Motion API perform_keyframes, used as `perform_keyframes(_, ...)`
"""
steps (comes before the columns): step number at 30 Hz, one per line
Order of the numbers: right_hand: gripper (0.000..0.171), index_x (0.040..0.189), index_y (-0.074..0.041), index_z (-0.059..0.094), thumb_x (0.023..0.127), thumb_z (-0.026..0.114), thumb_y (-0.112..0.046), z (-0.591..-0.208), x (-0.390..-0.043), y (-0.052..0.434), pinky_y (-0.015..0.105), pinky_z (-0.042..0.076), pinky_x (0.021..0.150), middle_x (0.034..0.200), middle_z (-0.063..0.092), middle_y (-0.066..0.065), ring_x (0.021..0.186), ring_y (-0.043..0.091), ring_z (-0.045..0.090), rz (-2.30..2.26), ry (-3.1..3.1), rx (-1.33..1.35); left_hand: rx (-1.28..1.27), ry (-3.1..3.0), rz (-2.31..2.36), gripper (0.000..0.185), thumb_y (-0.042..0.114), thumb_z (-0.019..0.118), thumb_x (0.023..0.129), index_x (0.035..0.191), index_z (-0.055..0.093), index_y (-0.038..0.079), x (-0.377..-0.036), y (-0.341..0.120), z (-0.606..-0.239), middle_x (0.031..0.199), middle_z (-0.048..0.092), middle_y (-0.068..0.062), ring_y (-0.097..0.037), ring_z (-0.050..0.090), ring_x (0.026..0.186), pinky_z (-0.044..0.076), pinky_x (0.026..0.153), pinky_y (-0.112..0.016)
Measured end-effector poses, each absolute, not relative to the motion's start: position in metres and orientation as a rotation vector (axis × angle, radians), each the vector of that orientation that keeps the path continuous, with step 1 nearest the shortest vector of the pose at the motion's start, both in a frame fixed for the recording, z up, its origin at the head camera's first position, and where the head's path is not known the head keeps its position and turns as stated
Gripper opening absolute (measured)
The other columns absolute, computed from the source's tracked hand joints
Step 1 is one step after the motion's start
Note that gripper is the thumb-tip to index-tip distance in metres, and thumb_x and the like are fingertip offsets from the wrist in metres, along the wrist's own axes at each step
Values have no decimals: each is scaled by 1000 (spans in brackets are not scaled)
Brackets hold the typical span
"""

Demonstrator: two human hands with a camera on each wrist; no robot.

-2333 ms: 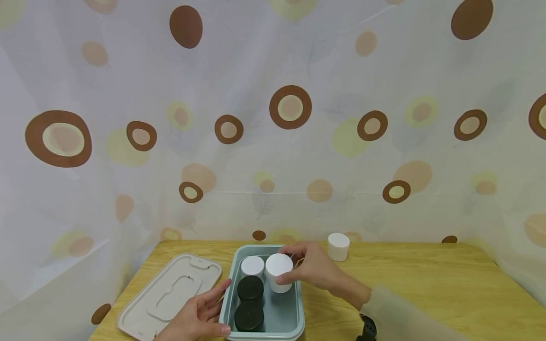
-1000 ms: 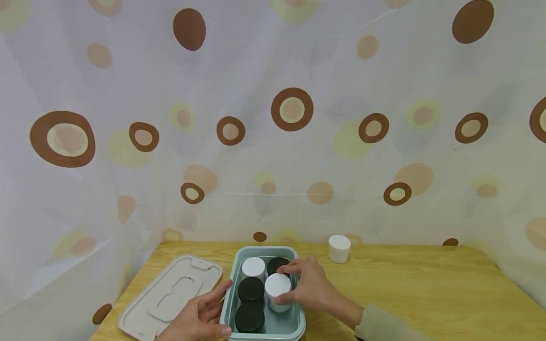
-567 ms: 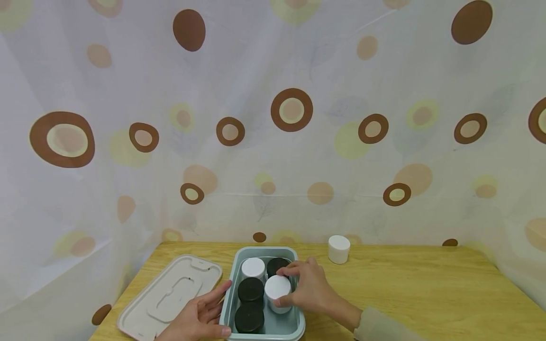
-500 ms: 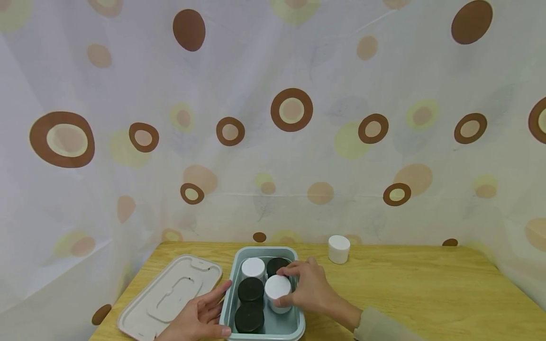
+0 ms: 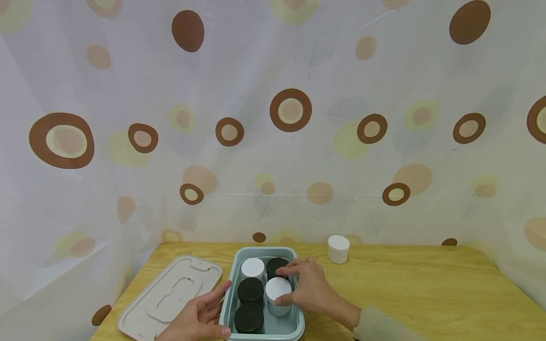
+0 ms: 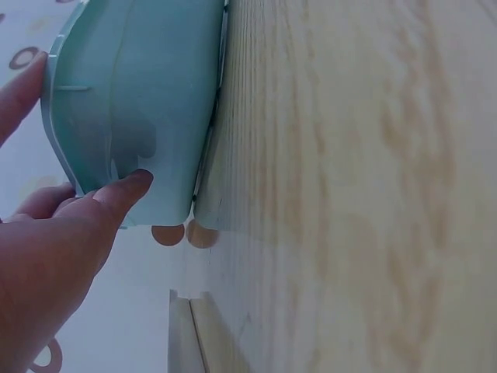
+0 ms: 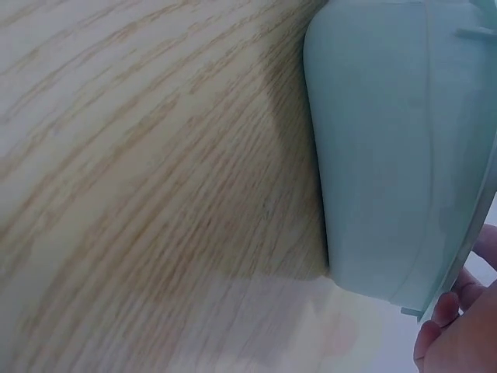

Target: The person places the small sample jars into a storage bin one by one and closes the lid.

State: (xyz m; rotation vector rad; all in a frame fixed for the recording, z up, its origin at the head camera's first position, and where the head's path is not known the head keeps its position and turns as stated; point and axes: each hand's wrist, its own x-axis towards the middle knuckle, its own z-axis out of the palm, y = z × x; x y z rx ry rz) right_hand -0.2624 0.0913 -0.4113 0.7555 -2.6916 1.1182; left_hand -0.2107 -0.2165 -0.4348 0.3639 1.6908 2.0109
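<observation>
A pale blue plastic bin [image 5: 292, 334] holds several small round jars. Its left column has a white jar [image 5: 253, 268] at the back and two black jars, a middle one [image 5: 250, 290] and a front one [image 5: 249, 318]. In the right column, my right hand [image 5: 310, 285] is at a white jar [image 5: 278, 296], thumb on its near side and index fingertip at its back edge, over a black jar [image 5: 275, 266]. My left hand [image 5: 194, 315] rests spread along the bin's left side. A fingertip [image 6: 140, 183] touches the outer wall in the left wrist view.
A light grey lid [image 5: 170, 296] lies flat on the wooden table [image 5: 405, 293], left of the bin. Another white jar [image 5: 339, 249] stands behind and right of the bin. A patterned curtain [image 5: 332, 156] hangs along the table's back edge.
The right hand has brought the white jar from the right column's back toward me, uncovering a black jar behind it. Lately the jar has sunk slightly lower. The left hand stays put.
</observation>
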Motion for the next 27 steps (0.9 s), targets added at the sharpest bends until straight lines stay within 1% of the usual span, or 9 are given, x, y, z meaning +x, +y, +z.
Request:
perform_keyframes(3, 48, 113, -11, 83, 73, 97, -33, -410, -262, 96, 40, 42, 81, 107, 72, -2, 96, 22, 52, 1165, -2640, 753, 359, 1705, 2002, 97, 0, 73, 96, 167, 8, -1, -211, -217, -435, 171, 13, -23, -37, 29, 154, 45, 112, -41)
perform_keyframes(7, 20, 100, -11, 84, 85, 89, -22, -408, -269, 110, 40, 48, 85, 100, 75, -4, 97, 20, 62, 1260, -2489, 671, 346, 1718, 1995, 97, 1, 74, 96, 167, 8, -1, -211, -217, -435, 171, 13, -22, -37, 29, 154, 45, 112, -41)
perform_keyframes(10, 5, 93, -13, 83, 88, 86, -13, -409, -278, 129, 36, 48, 78, 92, 74, -8, 86, 14, 60, 1273, -2390, 554, 350, 1715, 1991, 96, 1, 73, 97, 167, 8, 0, -211, -217, -434, 172, 12, -22, -37, 28, 155, 45, 112, -41)
perform_keyframes(13, 4, 92, -12, 82, 90, 85, -11, -411, -286, 152, 31, 44, 68, 88, 73, -6, 71, 14, 52, 1264, -2362, 435, 361, 1716, 1988, 96, 2, 73, 97, 167, 7, 0, -210, -217, -434, 172, 10, -22, -37, 27, 155, 45, 112, -40)
perform_keyframes(15, 6, 93, -10, 81, 91, 85, -14, -413, -293, 169, 28, 43, 61, 88, 73, -2, 63, 15, 49, 1263, -2381, 371, 363, 1714, 1989, 96, 2, 72, 98, 167, 7, 0, -210, -217, -433, 172, 10, -22, -38, 26, 155, 44, 113, -40)
perform_keyframes(18, 14, 95, -7, 80, 90, 87, -18, -420, -305, 195, 27, 44, 57, 91, 73, 4, 61, 16, 51, 1278, -2410, 265, 355, 1718, 1987, 96, 2, 73, 98, 167, 7, 0, -210, -217, -433, 172, 10, -22, -38, 26, 155, 44, 113, -40)
perform_keyframes(20, 21, 100, -4, 80, 89, 88, -20, -425, -312, 211, 27, 45, 57, 95, 73, 8, 66, 18, 53, 1288, -2430, 203, 347, 1724, 1983, 96, 2, 73, 97, 167, 8, 0, -210, -216, -432, 172, 11, -22, -38, 27, 155, 44, 113, -41)
perform_keyframes(23, 38, 117, 1, 77, 89, 88, -24, -430, -318, 228, 30, 47, 64, 109, 74, 15, 80, 22, 55, 1290, -2475, 148, 342, 1732, 1979, 96, 3, 73, 97, 167, 8, 0, -210, -216, -433, 171, 14, -22, -38, 29, 154, 45, 112, -42)
perform_keyframes(27, 60, 137, 4, 67, 91, 86, -29, -431, -322, 235, 33, 47, 67, 132, 68, 24, 91, 24, 54, 1292, -2546, 175, 344, 1718, 1986, 96, 3, 73, 97, 168, 8, 0, -210, -216, -433, 172, 14, -22, -37, 30, 154, 45, 112, -42)
